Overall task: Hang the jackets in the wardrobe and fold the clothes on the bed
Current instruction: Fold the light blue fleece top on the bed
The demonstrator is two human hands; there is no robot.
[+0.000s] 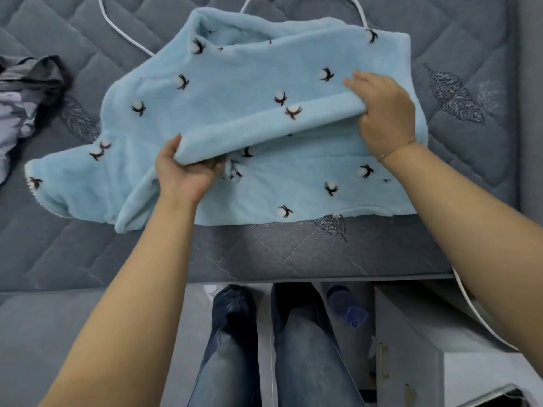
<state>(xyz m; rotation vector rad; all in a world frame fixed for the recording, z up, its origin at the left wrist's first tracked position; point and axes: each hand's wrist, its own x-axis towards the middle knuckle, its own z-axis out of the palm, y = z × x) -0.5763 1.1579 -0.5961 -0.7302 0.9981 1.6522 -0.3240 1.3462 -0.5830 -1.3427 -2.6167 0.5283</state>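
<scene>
clothes pile [20, 95]: a crumpled dark grey and lilac heap at the left edge of the bed [293, 254], well apart from both hands, partly cut off by the frame.

cable [123, 33]: thin white cord looping over the quilted cover at the far edge, running under the top of the fleece.

fleece [235, 92]: the light blue fuzzy garment with little white-and-brown cotton-flower prints, spread across the middle of the bed. Its bottom hem lies just beside the near edge, and a sleeve flares out toward the left. A long fold of it is lifted up and doubled over across the middle.

left hand [183, 168]: palm up under the left end of that lifted fold, thumb on top and fingers curled beneath, so it's pinching the fold's edge.

legs: jeans and dark shoes [235, 304] on the floor just below the near edge of the bed.

right hand [382, 104]: gripping the right end of the same fold, fingers laid over the top of the fabric and thumb tucked underneath. Thin gold bracelet [396, 148] on the wrist.

bottle [346, 306]: blue plastic one lying on the floor beside the right shoe.

cabinet [411, 348]: pale grey, with handles, at the bed's near right corner.
</scene>
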